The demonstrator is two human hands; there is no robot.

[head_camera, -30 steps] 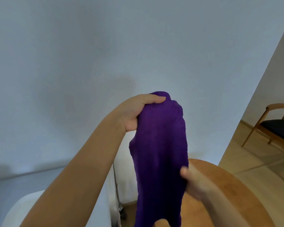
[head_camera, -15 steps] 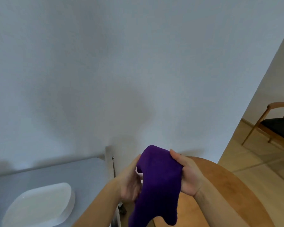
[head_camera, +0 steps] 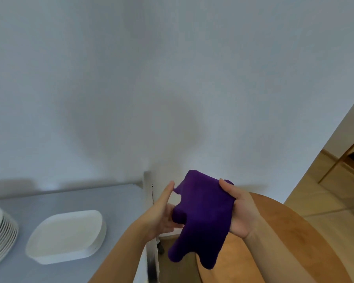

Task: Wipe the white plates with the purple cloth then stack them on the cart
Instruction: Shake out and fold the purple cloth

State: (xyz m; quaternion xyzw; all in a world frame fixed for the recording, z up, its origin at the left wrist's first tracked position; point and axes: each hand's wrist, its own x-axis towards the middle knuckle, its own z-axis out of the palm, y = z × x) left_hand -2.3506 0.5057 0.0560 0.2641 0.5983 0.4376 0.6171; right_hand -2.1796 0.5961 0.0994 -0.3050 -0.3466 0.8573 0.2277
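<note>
From the head camera, I hold the purple cloth (head_camera: 202, 213) up in front of me, between both hands. My right hand (head_camera: 238, 211) grasps it, thumb over the top fold and fingers behind, so most of the cloth drapes down below my grip. My left hand (head_camera: 161, 213) is just left of the cloth, fingers mostly straight; its fingertips seem to touch the near edge, though motion blur makes that unsure. Well to the left of my grip and lower, a stack of squarish white plates (head_camera: 67, 235) sits on the grey cart (head_camera: 114, 201), with a stack of round plates (head_camera: 0, 231) further left at the frame edge. Below my right hand is a round wooden table (head_camera: 294, 237). To do this step well, I judge I should gather the cloth into a flat pad across my palm, loose ends tucked, before reaching for a plate.
</note>
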